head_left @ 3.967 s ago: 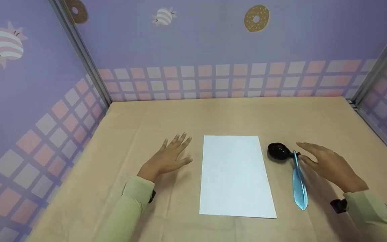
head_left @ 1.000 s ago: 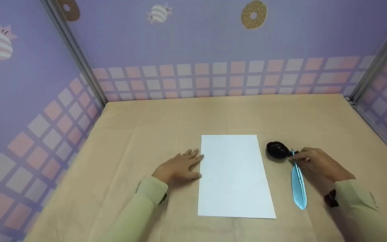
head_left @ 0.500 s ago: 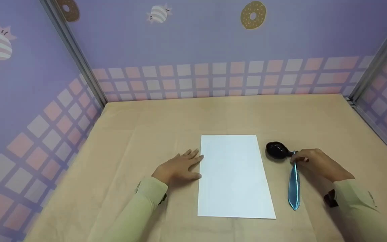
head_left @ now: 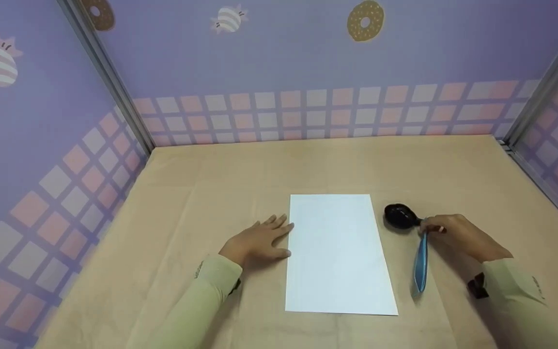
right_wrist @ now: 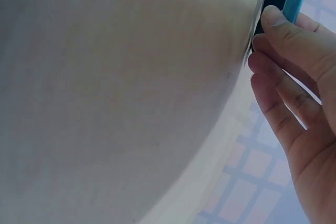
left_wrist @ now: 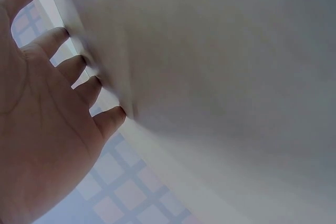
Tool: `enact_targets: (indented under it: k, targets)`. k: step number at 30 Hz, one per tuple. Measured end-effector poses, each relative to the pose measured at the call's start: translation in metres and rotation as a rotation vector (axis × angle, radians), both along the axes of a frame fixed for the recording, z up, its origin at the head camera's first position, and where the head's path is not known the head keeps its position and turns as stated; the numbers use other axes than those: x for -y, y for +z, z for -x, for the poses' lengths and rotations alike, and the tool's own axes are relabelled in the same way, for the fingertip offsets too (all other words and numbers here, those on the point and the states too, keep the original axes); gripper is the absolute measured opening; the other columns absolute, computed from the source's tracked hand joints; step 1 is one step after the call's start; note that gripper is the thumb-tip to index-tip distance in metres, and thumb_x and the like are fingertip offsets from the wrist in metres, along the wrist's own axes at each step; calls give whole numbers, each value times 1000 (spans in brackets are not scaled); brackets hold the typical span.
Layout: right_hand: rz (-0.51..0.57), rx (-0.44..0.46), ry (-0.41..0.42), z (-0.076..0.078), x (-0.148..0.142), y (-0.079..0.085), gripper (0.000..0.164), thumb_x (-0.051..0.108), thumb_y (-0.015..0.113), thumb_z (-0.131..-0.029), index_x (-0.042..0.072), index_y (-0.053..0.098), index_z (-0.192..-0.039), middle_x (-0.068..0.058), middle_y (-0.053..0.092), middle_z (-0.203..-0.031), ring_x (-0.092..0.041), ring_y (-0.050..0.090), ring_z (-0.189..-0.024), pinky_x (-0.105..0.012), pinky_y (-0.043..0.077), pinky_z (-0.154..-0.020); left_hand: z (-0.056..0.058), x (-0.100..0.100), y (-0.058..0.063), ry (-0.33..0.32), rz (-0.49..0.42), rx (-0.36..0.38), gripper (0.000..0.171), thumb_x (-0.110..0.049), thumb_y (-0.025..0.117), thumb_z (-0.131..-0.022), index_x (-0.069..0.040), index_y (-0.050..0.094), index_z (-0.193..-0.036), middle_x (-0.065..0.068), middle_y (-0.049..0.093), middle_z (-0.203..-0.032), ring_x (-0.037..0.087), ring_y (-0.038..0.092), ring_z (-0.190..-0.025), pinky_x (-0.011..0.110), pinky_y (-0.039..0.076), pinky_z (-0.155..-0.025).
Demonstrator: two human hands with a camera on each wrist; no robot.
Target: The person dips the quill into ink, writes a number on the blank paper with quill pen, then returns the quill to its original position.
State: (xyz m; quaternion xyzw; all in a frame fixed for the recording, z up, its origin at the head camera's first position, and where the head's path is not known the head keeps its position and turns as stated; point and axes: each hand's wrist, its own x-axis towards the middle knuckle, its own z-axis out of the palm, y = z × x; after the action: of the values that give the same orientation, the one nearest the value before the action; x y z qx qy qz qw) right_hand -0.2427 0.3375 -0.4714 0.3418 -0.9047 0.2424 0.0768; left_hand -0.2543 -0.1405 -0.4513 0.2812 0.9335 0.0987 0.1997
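Observation:
My left hand (head_left: 255, 242) lies flat with fingers spread, its thumb and index fingertips on the left edge of a white sheet of paper (head_left: 339, 254). In the left wrist view its fingertips (left_wrist: 118, 113) press on the table surface. My right hand (head_left: 456, 235) pinches the narrow upper end of a blue feather-shaped pen (head_left: 420, 269) between thumb and fingers. The pen's broad end points toward me and stands slightly tilted up. A glossy black rounded holder (head_left: 400, 216) with a short neck lies just left of the right fingertips, its neck end close to them.
A beige cloth (head_left: 240, 169) covers the table. Behind it stands a purple wall (head_left: 288, 53) with pink and white checks. Metal frame posts (head_left: 109, 72) rise at the corners.
My left hand came right onto the paper's edge. My right hand closed on the pen's narrow end; the pen has turned, its broad end shifting left and lifting slightly. The holder stays put.

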Motion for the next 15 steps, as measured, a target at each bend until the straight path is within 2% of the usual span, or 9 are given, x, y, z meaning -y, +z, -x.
enact_targets:
  k: [4,12,15]
  targets:
    - [15,18,-10,-1,1,1,33,-14,70,-75,8,71,-100,-2,74,-94,-9,66,-82,-22,56,-67,0,0,0,0,4,1,74,-54,49,-94,-26,19,-155,0,5,-163,25,4,-151,51,9,-121]
    - [47,112,-79,-3,3,3,26,-6,69,-82,11,70,-102,0,73,-96,-6,65,-80,-22,54,-66,0,0,0,2,3,3,74,-55,49,-94,-26,19,-155,0,5,-163,24,4,-151,50,9,-122]
    - [39,102,-101,-3,3,3,26,-4,69,-84,13,70,-103,0,72,-97,-4,64,-80,-23,54,-67,0,1,-1,11,3,7,73,-55,49,-94,-28,19,-155,-1,5,-163,23,4,-151,49,8,-122]
